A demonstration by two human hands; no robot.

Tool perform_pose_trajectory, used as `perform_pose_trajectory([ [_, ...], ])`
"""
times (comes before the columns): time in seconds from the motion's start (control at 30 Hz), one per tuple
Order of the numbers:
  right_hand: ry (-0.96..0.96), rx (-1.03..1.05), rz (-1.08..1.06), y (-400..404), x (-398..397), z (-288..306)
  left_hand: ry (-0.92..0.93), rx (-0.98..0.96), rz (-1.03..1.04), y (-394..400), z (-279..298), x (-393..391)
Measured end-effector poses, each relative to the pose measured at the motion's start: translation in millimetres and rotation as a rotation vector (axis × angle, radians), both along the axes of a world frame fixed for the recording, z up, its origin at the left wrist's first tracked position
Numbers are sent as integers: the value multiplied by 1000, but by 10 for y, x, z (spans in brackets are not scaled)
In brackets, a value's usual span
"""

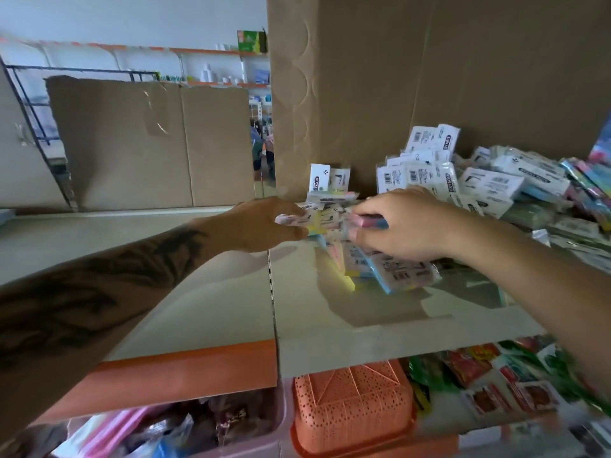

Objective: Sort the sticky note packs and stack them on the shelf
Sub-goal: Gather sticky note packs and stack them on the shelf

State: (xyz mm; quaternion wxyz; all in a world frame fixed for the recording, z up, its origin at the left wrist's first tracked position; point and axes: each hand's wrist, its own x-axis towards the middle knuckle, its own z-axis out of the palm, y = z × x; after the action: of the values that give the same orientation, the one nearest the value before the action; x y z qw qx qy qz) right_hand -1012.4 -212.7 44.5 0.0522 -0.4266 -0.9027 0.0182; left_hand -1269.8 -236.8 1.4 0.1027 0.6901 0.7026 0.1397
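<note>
On the pale shelf (205,292) lies a loose heap of sticky note packs (489,183) at the right, wrapped in clear film with white labels. My left hand (261,223) grips one end of a bundle of pastel packs (327,218) held above the shelf. My right hand (410,223) grips the other end, fingers closed on a pink and blue pack. Below the hands, several blue and yellow packs (386,272) lean on the shelf. Two packs (327,178) stand upright against the cardboard behind.
A tall cardboard sheet (429,77) backs the shelf; another cardboard panel (148,140) stands at the left. Below the orange shelf edge (185,368) sit an orange perforated basket (350,404), a pink bin of goods (165,428) and packaged items at the right.
</note>
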Motion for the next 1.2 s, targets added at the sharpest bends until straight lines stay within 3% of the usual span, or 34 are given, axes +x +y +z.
perform_pose_trajectory([
  [0.33,183,5,167,-60,73,-9,-116,26,-101,-102,-51,26],
  [0.57,130,268,292,-122,-113,-146,-114,85,-79,-385,-3,-21],
  [0.7,209,384,367,-252,-340,-82,-151,125,-8,-743,64,-215],
  [0.9,244,510,464,-585,-974,-102,-68,180,96,-1311,179,-721],
  [1.2,182,497,620,-1300,-2587,-308,-65,126,198,-2422,30,-2206],
])
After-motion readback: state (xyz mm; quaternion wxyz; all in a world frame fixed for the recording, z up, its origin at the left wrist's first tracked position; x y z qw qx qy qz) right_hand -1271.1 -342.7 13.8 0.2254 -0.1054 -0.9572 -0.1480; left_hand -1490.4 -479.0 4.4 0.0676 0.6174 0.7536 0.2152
